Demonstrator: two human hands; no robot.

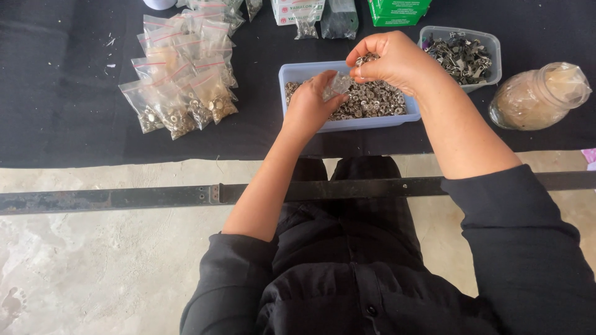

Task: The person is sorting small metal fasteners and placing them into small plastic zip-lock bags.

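Observation:
A pale blue plastic tray [292, 73] full of small silver metal rings [372, 102] sits on the black cloth in front of me. My left hand [309, 104] rests over the tray's left part and pinches a small clear plastic bag [338, 84]. My right hand [392, 61] hovers above the tray, fingers closed on a pinch of the rings, right beside the bag's mouth.
A pile of filled small zip bags [183, 74] lies to the left on the black cloth [62, 93]. A clear tub of metal clips [462, 56] and a lying plastic jar [537, 96] are at the right. Boxes [397, 11] stand behind. A dark metal bar [124, 197] crosses below.

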